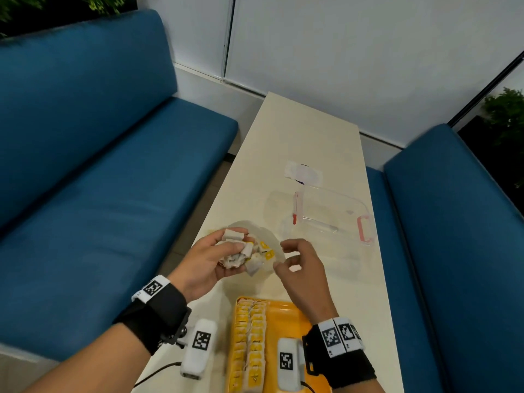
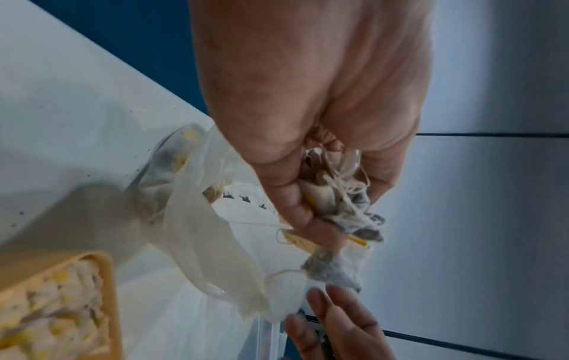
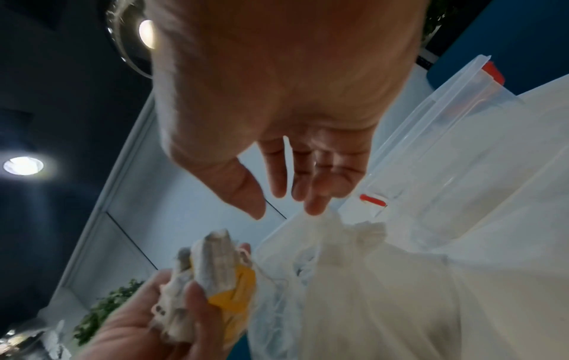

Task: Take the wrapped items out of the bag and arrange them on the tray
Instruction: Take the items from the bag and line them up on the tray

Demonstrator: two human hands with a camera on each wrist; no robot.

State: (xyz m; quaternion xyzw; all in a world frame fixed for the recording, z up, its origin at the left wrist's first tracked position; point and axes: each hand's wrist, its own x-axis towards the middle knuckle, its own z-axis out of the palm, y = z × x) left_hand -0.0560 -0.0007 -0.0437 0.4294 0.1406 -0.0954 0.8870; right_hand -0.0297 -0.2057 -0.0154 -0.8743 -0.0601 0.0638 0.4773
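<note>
Tray (image 1: 286,310) below us half filled; left hand (image 1: 209,259) clutches tangled tea bags (image 1: 243,251), right hand (image 1: 297,259) loosely curled, empty — strings could snag, dropping several.

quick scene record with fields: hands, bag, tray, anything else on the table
left hand: grips a bunch of tea bags above the table
right hand: fingers loosely curled, touching the clear bag, holding nothing
tray: yellow, near edge, rows of tea bags laid along its left side
other: clear container with red clips, farther back
</note>
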